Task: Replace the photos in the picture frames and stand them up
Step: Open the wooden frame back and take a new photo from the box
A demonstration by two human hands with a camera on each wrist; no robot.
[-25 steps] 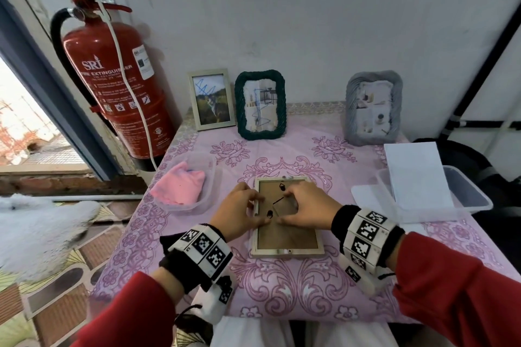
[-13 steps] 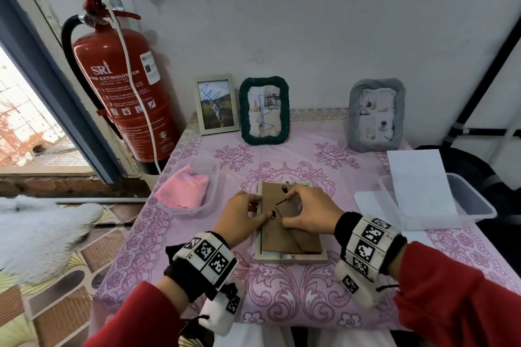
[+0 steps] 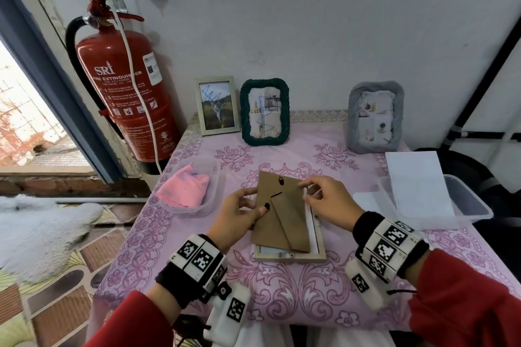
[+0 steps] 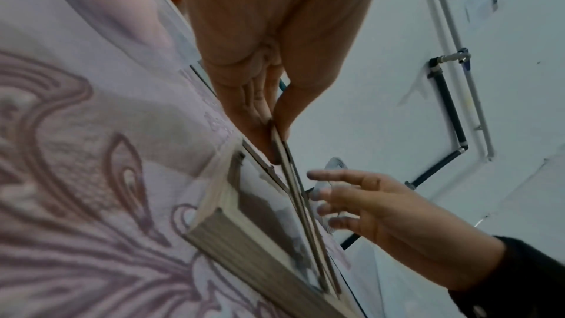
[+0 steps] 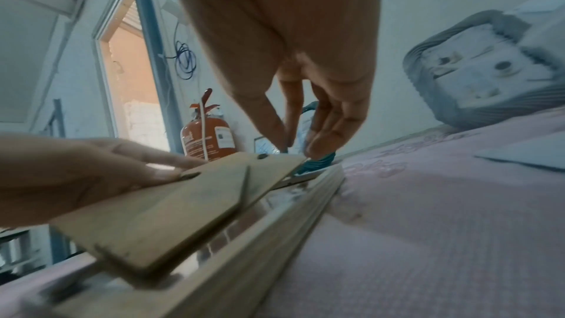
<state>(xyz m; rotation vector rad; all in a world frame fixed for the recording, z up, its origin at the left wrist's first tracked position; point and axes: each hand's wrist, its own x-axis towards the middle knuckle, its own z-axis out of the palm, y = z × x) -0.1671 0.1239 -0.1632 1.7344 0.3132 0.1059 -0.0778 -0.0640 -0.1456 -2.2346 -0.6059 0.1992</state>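
A pale wooden picture frame (image 3: 290,256) lies face down on the pink patterned tablecloth (image 3: 282,298). Its brown backing board (image 3: 282,214) with a fold-out stand is lifted and tilted above it. My left hand (image 3: 258,200) pinches the board's left edge between thumb and fingers (image 4: 276,129). A white strip of the photo (image 3: 311,224) shows under the board's right side. My right hand (image 3: 307,191) hovers at the board's upper right corner, and its spread fingers (image 4: 336,202) grip nothing. In the right wrist view its fingertips (image 5: 308,151) sit at the board's (image 5: 171,207) far corner.
Three frames stand at the back: pale wood (image 3: 217,105), green rope (image 3: 265,111), grey (image 3: 376,117). A clear tub with pink cloth (image 3: 183,190) sits left. Another clear tub (image 3: 465,205) with white sheets (image 3: 417,186) sits right. A red fire extinguisher (image 3: 124,87) hangs beyond the left edge.
The backing board has come up out of the frame in my left hand, tilting and shifting left. My right hand has come off it, its fingers now spread.
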